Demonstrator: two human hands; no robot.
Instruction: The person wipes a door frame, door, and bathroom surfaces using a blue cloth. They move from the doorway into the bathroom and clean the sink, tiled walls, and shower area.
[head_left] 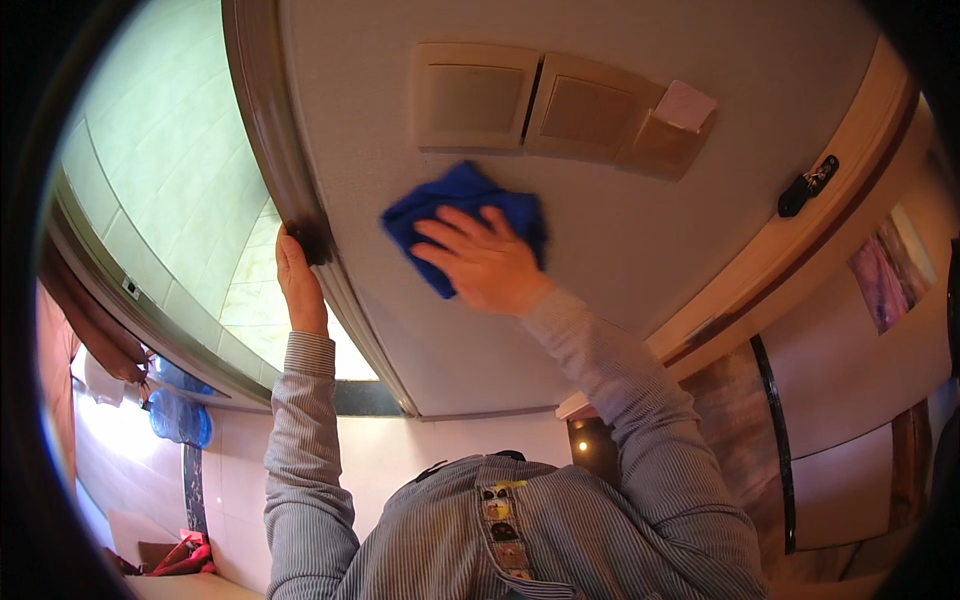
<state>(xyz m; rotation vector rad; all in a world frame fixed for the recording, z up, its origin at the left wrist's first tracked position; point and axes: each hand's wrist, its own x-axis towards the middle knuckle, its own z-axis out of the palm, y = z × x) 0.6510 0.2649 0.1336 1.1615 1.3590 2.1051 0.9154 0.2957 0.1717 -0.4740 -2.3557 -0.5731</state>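
A blue cloth [460,185] lies pressed against the grey wall [400,340], below a row of switch plates. My right hand [485,262] is on top of it with the fingers spread, holding it to the surface. To the left, my left hand [302,285] grips the edge of the brown door frame [262,110]; its fingertips are partly out of sight. Two square switches [472,97] [588,108] sit side by side above the cloth. Next to them, a pale card [686,106] stands in a wall holder [660,147].
Left of the frame is an opening to a tiled room [170,150]. A wooden door frame [850,130] with a black latch fitting [808,186] bounds the wall on the right. Blue water bottles [180,418] and a red item [185,555] appear at lower left.
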